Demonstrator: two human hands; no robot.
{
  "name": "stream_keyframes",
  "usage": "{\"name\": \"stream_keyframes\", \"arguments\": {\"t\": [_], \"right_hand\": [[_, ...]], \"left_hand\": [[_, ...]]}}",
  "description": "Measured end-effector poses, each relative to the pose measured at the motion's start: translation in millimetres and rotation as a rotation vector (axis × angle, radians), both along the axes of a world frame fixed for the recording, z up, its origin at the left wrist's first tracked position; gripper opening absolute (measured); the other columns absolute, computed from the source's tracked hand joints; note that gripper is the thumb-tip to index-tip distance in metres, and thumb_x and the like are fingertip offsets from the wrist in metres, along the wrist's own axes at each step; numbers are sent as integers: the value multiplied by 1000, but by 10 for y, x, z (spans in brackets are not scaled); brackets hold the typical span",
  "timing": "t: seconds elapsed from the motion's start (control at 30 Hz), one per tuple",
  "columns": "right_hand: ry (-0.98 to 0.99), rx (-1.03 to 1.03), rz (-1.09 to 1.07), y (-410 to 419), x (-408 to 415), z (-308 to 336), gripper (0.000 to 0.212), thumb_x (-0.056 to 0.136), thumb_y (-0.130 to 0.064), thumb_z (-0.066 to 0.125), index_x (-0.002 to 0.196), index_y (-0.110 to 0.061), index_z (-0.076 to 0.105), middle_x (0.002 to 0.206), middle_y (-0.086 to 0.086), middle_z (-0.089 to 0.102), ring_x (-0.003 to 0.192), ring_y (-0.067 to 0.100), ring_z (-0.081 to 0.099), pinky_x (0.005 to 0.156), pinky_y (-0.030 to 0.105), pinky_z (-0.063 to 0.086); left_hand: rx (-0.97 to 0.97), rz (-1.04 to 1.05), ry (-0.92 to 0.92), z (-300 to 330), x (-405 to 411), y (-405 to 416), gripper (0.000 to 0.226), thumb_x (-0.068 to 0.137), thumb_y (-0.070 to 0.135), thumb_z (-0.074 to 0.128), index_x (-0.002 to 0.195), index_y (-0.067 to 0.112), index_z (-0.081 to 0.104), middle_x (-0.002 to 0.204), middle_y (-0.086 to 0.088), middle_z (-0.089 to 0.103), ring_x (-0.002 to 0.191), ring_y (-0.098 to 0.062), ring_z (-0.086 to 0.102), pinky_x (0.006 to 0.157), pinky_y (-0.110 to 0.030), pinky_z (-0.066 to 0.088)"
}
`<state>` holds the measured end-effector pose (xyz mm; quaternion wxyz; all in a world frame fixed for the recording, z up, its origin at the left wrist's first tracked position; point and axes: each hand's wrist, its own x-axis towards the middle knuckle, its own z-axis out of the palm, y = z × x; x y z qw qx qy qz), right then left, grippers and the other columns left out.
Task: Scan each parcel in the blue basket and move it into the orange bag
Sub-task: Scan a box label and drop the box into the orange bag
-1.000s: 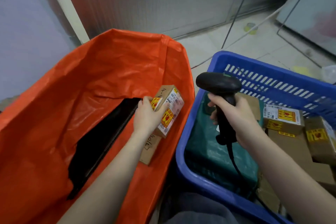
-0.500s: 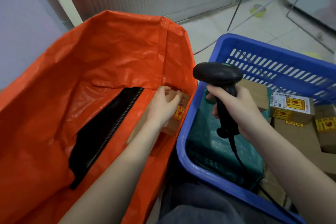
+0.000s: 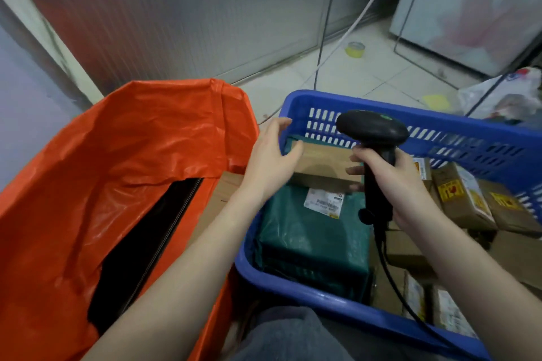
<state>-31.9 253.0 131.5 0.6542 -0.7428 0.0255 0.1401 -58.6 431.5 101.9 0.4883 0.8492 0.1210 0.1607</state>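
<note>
The orange bag [image 3: 117, 155] stands open on the left, with a brown parcel [image 3: 223, 199] lying inside by its right wall. The blue basket [image 3: 293, 287] on the right holds a green parcel [image 3: 308, 237], a plain cardboard box [image 3: 325, 167] on top of it, and several labelled boxes [image 3: 457, 196]. My left hand [image 3: 269, 164] reaches over the basket's rim, fingers apart, with the thumb at the cardboard box's left end. My right hand [image 3: 401, 184] grips a black handheld scanner [image 3: 372, 129] over the box's right end, and its cable trails down into the basket.
A black strip [image 3: 146, 249] lies inside the bag. On the tiled floor beyond are a yellow tape roll [image 3: 354, 49], cables and a white plastic bag [image 3: 504, 99]. A white cabinet [image 3: 469, 8] stands at the back right. My grey-clad knee [image 3: 287, 334] sits between bag and basket.
My left hand has let go of the labelled parcel in the orange bag and swung right, into the basket, onto the plain cardboard box. The scanner hand has barely shifted.
</note>
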Motion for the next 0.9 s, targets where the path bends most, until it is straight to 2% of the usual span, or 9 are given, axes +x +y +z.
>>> {"name": "stream_keyframes", "arguments": {"t": [0.17, 0.3, 0.47, 0.6, 0.67, 0.73, 0.8, 0.87, 0.9], "right_hand": [[68, -66, -64, -241, 150, -297, 8, 88, -32, 64, 91, -26, 58, 99, 4, 67, 95, 26, 64, 87, 42, 51], [125, -64, -26, -263, 247, -507, 12, 88, -33, 63, 97, -28, 57, 96, -3, 61, 97, 18, 57, 76, 32, 43], [207, -39, 25, -248, 324, -629, 12, 88, -35, 64, 93, -30, 53, 100, -5, 60, 99, 16, 55, 85, 34, 43], [189, 2, 7, -326, 314, -507, 11, 88, -34, 64, 95, -30, 56, 103, -1, 63, 99, 16, 57, 82, 33, 46], [163, 23, -26, -400, 303, -366, 15, 87, -34, 65, 99, -28, 58, 105, 1, 65, 101, 18, 59, 87, 35, 48], [106, 39, -77, -495, 282, -186, 16, 86, -32, 67, 99, -26, 60, 103, 0, 66, 101, 18, 60, 83, 33, 47], [41, 60, -122, -602, 246, 13, 22, 85, -31, 67, 105, -22, 62, 99, -2, 65, 97, 16, 60, 74, 29, 45], [-10, 72, -156, -710, 183, 213, 24, 84, -32, 68, 106, -24, 61, 102, -3, 66, 101, 16, 60, 82, 33, 47], [-34, 79, -172, -759, 142, 312, 21, 83, -32, 69, 102, -28, 61, 103, -3, 66, 103, 17, 60, 89, 37, 48]], "left_hand": [[96, -78, 257, -247, 187, -280, 57, 87, 21, 58, 140, 15, 37, 139, -7, 46, 130, -20, 42, 103, -26, 32], [94, -42, 430, -482, 279, -274, 69, 86, 30, 59, 146, 16, 28, 146, -10, 40, 134, -27, 38, 110, -38, 32], [-60, 12, 460, -566, 293, -273, 74, 87, 31, 60, 147, 17, 20, 140, -4, 47, 127, -23, 46, 99, -29, 38], [-140, 67, 432, -429, 268, -321, 93, 70, 49, 65, 147, 16, 24, 139, -1, 47, 125, -18, 48, 105, -35, 40], [-156, 78, 399, -267, 260, -365, 98, 64, 56, 62, 147, 16, 27, 141, -1, 43, 123, -17, 49, 105, -39, 41], [-159, 78, 364, -55, 268, -418, 91, 68, 57, 62, 143, 15, 34, 139, -1, 41, 121, -18, 50, 105, -39, 41], [-170, 46, 315, 182, 269, -479, 72, 68, 60, 59, 126, 18, 54, 132, -5, 48, 115, -18, 54, 101, -37, 44], [-200, -3, 228, 458, 225, -587, 53, 67, 58, 57, 108, 26, 64, 126, -7, 54, 105, -10, 58, 95, -29, 46], [-211, -19, 182, 591, 188, -649, 46, 72, 54, 59, 109, 28, 64, 125, -4, 52, 101, -4, 57, 92, -24, 44]]}}
